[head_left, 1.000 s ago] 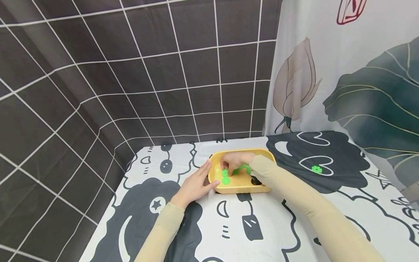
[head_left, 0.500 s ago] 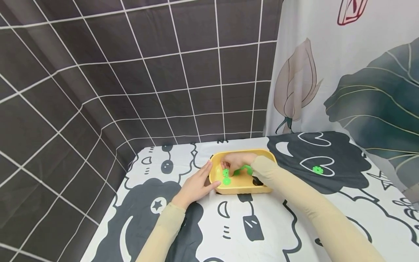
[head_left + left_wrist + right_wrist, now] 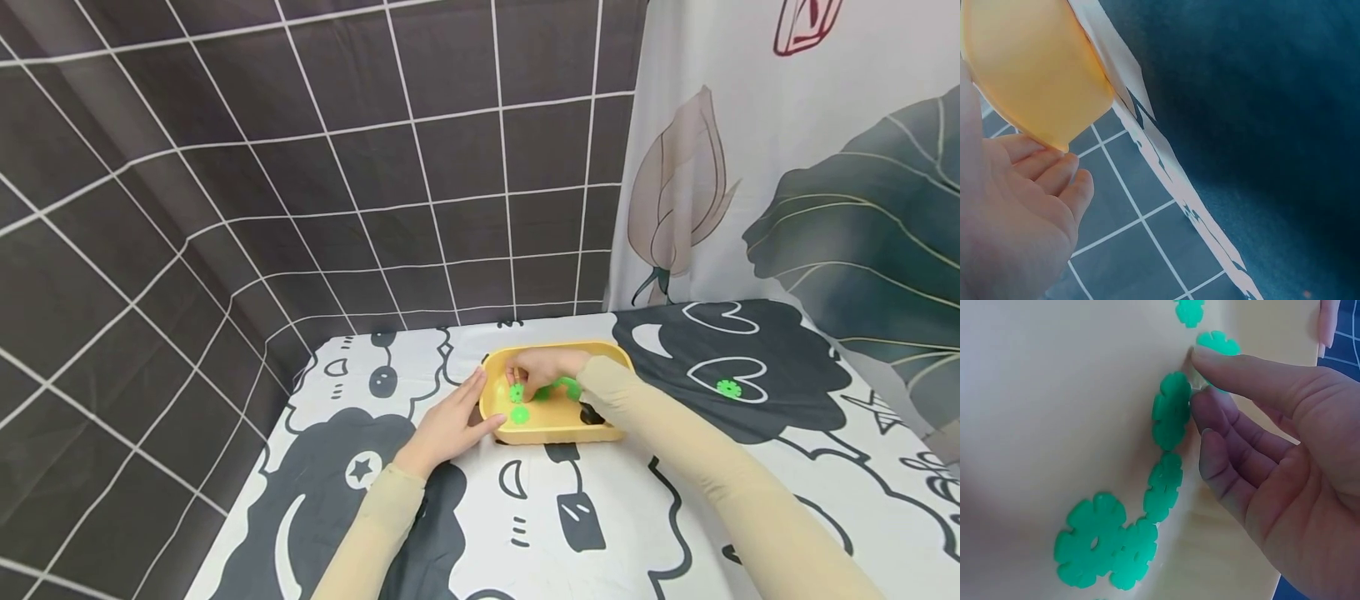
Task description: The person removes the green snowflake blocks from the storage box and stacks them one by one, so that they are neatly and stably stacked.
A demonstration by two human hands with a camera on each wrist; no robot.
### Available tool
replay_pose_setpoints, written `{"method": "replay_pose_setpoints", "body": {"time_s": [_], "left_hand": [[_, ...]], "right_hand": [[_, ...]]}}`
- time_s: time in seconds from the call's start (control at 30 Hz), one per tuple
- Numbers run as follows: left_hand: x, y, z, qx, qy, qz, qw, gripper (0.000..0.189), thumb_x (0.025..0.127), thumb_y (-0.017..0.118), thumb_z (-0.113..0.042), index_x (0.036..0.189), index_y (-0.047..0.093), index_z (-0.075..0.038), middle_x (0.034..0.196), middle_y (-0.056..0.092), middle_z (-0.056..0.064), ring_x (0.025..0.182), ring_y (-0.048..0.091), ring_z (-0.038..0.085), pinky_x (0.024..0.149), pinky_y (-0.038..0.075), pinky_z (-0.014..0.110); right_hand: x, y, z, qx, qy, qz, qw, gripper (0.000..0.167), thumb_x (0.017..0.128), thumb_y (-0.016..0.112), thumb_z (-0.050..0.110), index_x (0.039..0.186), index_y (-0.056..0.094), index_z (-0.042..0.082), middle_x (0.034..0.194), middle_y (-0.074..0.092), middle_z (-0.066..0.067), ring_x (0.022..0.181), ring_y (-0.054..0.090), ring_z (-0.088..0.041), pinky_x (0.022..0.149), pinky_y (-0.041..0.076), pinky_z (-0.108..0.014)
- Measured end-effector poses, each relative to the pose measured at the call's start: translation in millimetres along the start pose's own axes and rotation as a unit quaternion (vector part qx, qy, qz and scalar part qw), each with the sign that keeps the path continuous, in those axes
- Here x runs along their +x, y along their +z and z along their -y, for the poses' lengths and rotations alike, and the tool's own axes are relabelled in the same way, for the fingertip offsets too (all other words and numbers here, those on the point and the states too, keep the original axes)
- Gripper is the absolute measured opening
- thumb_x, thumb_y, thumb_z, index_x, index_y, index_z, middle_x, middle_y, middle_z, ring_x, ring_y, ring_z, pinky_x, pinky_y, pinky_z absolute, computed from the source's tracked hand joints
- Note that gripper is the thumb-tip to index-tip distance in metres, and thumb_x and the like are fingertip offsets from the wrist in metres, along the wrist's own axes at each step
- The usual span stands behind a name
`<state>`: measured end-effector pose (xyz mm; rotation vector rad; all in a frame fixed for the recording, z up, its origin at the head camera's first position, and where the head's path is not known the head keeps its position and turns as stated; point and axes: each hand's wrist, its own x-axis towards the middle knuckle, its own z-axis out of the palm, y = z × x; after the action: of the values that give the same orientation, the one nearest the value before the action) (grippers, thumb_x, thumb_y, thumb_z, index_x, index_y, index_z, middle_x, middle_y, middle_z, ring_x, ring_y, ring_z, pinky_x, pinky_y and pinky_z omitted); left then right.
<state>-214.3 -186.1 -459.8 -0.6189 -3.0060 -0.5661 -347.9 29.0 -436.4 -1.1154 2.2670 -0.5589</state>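
Head: one tray (image 3: pixel 566 435), one green disc (image 3: pixel 728 389) outside.

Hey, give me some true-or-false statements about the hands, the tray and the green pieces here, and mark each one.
1. The left hand touches the yellow tray. True.
2. The right hand is outside the tray. False: the right hand reaches into it.
3. Several green flower-shaped pieces lie in the tray. True.
4. No green piece is outside the tray. False: one green piece lies on the patterned cloth, right of the tray.
5. Both sleeves are beige. True.
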Motion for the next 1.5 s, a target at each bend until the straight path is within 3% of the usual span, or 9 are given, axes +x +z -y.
{"method": "replay_pose_setpoints", "body": {"time_s": [0.43, 0.9, 1.07, 1.5], "left_hand": [[-0.3, 0.1, -2.3, -0.004, -0.002, -0.001, 1.0, 0.089, 0.097, 0.048, -0.067, 0.159, 0.027, -0.008, 0.165, 0.024, 0.004, 0.15, 0.028, 0.021, 0.118, 0.032, 0.042], [-1.1, 1.7, -3.2, -0.004, -0.004, 0.002, 1.0, 0.089, 0.097, 0.047, -0.068, 0.159, 0.027, -0.008, 0.166, 0.023, 0.004, 0.149, 0.029, 0.022, 0.117, 0.033, 0.043], [-1.6, 2.7, -2.6, -0.003, -0.004, 0.006, 1.0, 0.089, 0.097, 0.047, -0.068, 0.16, 0.026, -0.008, 0.166, 0.022, 0.004, 0.15, 0.028, 0.022, 0.117, 0.032, 0.043], [0.1, -3.6, -4.8, -0.004, -0.005, 0.005, 1.0, 0.088, 0.098, 0.048, -0.066, 0.159, 0.027, -0.007, 0.166, 0.022, 0.004, 0.15, 0.028, 0.022, 0.118, 0.032, 0.043]], "right_hand": [[-4.7, -3, 4, -0.021, 0.003, -0.003, 0.9998, 0.025, 0.082, 0.08, 0.002, 0.096, 0.062, 0.012, 0.079, 0.057, 0.001, 0.069, 0.051, -0.01, 0.061, 0.043, -0.02], [-9.9, -5, 0, 0.009, 0.001, -0.021, 0.9997, 0.019, 0.086, 0.075, 0.003, 0.099, 0.063, 0.009, 0.07, 0.053, 0.005, 0.061, 0.048, -0.006, 0.058, 0.04, -0.018], [-15.0, -9, -1, 0.025, -0.02, -0.034, 0.9989, 0.019, 0.084, 0.075, 0.003, 0.098, 0.064, 0.007, 0.068, 0.055, 0.004, 0.06, 0.049, -0.006, 0.06, 0.043, -0.02], [-22.1, -20, -2, 0.041, -0.011, -0.058, 0.9974, 0.015, 0.088, 0.07, 0.0, 0.101, 0.066, 0.006, 0.076, 0.064, 0.0, 0.067, 0.06, -0.012, 0.066, 0.05, -0.023]]}}
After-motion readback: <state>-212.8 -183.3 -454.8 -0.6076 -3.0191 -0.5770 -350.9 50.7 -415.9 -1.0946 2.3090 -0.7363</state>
